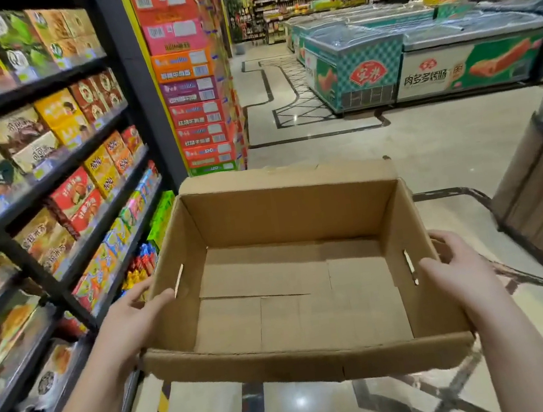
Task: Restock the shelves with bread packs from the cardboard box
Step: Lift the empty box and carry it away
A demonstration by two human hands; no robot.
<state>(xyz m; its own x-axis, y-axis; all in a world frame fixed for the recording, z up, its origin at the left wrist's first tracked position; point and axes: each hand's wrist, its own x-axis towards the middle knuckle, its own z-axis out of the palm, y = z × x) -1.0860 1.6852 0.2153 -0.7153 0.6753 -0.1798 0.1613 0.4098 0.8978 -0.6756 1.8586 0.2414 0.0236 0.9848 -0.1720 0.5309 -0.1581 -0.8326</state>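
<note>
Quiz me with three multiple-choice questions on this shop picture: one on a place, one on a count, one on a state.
1. Where are the shelves?
A) on the person's left
B) on the right
C) overhead
2. How many hands hold the cardboard box?
A) none
B) one
C) two
3. The box is:
A) full of bread packs
B) empty
C) taped shut
Answers:
1 A, shelving fills the left side.
2 C, left hand and right hand grip opposite walls.
3 B, its bare bottom shows.
</note>
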